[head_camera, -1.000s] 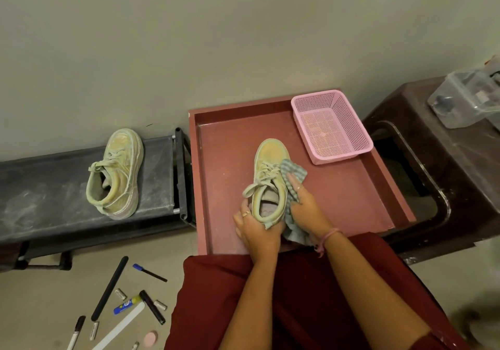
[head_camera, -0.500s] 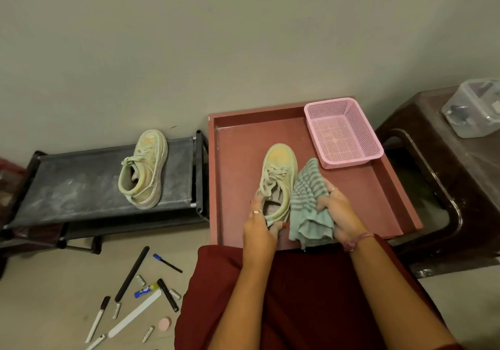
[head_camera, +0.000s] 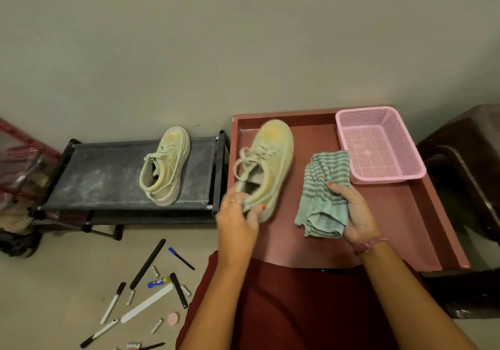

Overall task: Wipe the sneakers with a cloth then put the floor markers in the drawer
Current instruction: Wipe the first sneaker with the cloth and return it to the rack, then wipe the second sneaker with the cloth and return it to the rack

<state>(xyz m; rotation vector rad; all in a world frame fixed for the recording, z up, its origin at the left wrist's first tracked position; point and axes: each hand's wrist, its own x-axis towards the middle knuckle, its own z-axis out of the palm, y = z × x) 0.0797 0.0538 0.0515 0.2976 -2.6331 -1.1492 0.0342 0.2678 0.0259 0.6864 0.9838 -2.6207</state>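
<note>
Gripping the sneaker (head_camera: 266, 164) heel, the left hand (head_camera: 236, 221) should steady it while the right hand (head_camera: 354, 211), clutching the cloth (head_camera: 323, 193) at three o'clock, wipes firmly.

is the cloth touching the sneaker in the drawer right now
Apart. The head view shows a bare strip of red drawer floor between the cloth in the right hand and the sneaker held by the left hand.

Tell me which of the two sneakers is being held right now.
The sneaker over the red drawer: the left hand grips its heel. The other sneaker sits untouched on the black rack, while the right hand holds the cloth.
</note>
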